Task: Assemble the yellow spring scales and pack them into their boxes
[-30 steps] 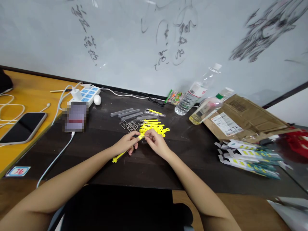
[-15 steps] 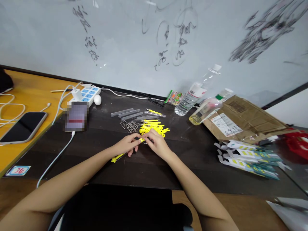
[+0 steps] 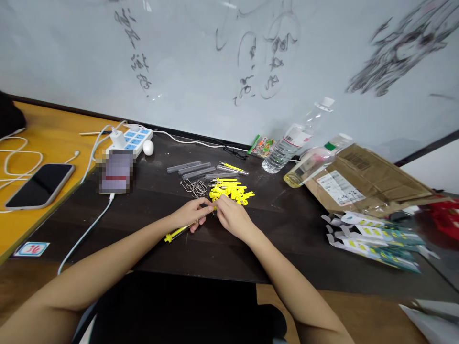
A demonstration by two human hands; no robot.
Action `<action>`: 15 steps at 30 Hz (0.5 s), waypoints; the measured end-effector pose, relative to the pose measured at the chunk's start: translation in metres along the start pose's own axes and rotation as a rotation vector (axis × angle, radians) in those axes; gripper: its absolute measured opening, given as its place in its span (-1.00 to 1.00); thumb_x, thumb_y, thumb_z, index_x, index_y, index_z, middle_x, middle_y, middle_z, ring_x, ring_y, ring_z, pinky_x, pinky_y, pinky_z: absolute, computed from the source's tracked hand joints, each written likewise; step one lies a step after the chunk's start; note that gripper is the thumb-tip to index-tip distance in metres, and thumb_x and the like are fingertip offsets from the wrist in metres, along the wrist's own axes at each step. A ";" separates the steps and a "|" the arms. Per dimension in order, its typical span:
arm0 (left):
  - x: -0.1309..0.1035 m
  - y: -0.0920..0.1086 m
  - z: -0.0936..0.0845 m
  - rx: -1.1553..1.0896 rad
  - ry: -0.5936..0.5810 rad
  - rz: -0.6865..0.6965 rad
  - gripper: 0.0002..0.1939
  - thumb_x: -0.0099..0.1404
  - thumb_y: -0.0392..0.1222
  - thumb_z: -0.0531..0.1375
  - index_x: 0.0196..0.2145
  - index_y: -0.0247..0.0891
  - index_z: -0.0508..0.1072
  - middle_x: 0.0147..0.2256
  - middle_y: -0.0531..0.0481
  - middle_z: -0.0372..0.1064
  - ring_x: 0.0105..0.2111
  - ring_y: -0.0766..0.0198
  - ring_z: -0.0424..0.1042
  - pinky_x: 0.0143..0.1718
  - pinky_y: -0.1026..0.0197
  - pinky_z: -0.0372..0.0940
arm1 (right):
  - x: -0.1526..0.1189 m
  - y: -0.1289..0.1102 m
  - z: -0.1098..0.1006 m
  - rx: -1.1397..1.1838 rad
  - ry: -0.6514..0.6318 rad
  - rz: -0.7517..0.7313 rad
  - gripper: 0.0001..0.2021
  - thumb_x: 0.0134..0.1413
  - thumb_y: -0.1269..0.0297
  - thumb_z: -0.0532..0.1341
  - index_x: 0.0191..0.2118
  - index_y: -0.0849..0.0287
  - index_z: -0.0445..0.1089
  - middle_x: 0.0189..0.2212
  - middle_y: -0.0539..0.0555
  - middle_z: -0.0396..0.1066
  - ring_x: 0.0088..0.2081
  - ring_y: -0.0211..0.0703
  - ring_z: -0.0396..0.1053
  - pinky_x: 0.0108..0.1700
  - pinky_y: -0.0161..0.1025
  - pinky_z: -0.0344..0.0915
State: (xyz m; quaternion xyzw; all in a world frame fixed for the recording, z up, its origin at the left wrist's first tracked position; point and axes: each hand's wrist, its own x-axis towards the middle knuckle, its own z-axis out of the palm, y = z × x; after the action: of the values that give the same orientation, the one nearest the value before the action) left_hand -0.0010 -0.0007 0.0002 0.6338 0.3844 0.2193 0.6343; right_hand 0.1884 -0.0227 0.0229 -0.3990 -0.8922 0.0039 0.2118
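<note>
While both hands meet low over the dark table, the left hand is curled with its fingers pinched together around a thin yellow plastic stick, whose knobbed tail pokes out below the palm toward the person. The right hand is closed too, fingertips pressed against the stick's front end right where the left thumb sits; whether it also grips a small metal part there is hard to say, since the fingers cover that spot.

The stick looks slim, straight and glossy, bright yellow along its whole visible length, lying slightly slanted between the two hands.

Just beyond the right hand's knuckles lies a loose heap of matching yellow pieces, short and flat with looped ends. Beyond the left hand's fingertips sits a tangle of bent wire clips, thin and silvery. Farther out from both hands, several clear narrow tubes lie side by side. Well off to the right of the right hand rests a fan of printed paper sleeves.
</note>
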 end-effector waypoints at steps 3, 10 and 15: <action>-0.002 0.004 0.002 0.020 0.015 0.001 -0.63 0.26 0.13 0.09 -0.18 -0.22 0.24 -0.67 0.19 0.24 -0.79 0.40 0.23 -0.79 0.41 0.13 | 0.000 -0.002 0.000 -0.060 0.005 -0.035 -0.83 0.12 0.51 0.00 -0.24 0.18 0.28 -0.33 0.13 0.34 -0.26 -0.09 0.32 -0.26 -0.22 0.28; -0.003 0.007 0.003 0.034 0.068 0.054 -0.64 0.27 0.15 0.08 -0.22 -0.20 0.20 -0.69 0.20 0.25 -0.81 0.42 0.21 -0.80 0.45 0.09 | 0.001 -0.005 0.009 0.367 0.124 0.156 -0.70 0.07 0.47 0.07 -0.05 0.11 0.15 -0.34 0.02 0.30 -0.37 -0.22 0.32 -0.32 -0.26 0.30; -0.001 0.006 -0.001 -0.062 0.095 0.114 -0.64 0.28 0.15 0.06 -0.22 -0.20 0.17 -0.70 0.21 0.24 -0.82 0.45 0.18 -0.81 0.48 0.06 | 0.004 -0.009 0.022 0.940 0.273 0.460 -0.71 0.09 0.25 0.17 -0.14 0.06 0.02 -0.46 -0.12 0.25 -0.54 -0.34 0.27 -0.58 -0.41 0.23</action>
State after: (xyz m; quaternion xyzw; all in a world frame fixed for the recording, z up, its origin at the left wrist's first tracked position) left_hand -0.0014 -0.0001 0.0064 0.6237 0.3705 0.2963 0.6212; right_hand 0.1711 -0.0227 0.0059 -0.4432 -0.6483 0.3971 0.4750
